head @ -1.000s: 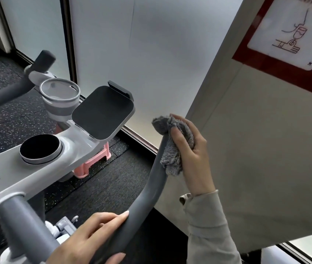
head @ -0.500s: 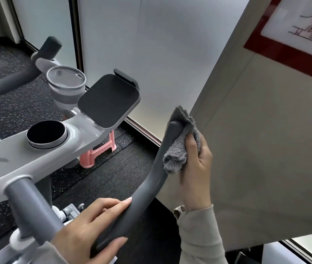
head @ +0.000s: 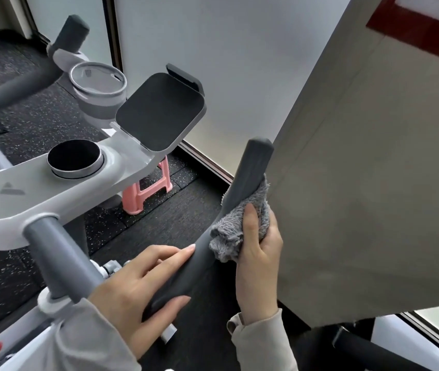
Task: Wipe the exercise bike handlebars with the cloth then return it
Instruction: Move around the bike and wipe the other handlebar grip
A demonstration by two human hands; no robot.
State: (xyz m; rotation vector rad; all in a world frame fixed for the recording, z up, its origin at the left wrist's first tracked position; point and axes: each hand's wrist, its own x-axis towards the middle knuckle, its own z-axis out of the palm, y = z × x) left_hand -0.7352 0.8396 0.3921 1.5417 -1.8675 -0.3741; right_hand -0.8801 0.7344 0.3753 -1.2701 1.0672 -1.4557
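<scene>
The bike's right handlebar [head: 250, 172] is a dark grey padded bar rising from lower centre to a bare tip. My right hand [head: 257, 255] presses a fluffy grey cloth [head: 235, 228] against the bar's right side, about halfway up. My left hand [head: 143, 287] grips the same bar lower down, thumb under it. The left handlebar [head: 71, 33] stands at the upper left, untouched.
The white console [head: 25, 194] carries a black round knob [head: 75, 158], a grey cup holder [head: 97, 85] and a tilted dark tablet rest [head: 159, 113]. A pink stool [head: 148, 190] stands on the speckled floor. A large beige board [head: 368, 183] leans close on the right.
My right hand has slid the cloth down the right handlebar from its tip to its middle, leaving the tip bare. The left hand has kept its grip.
</scene>
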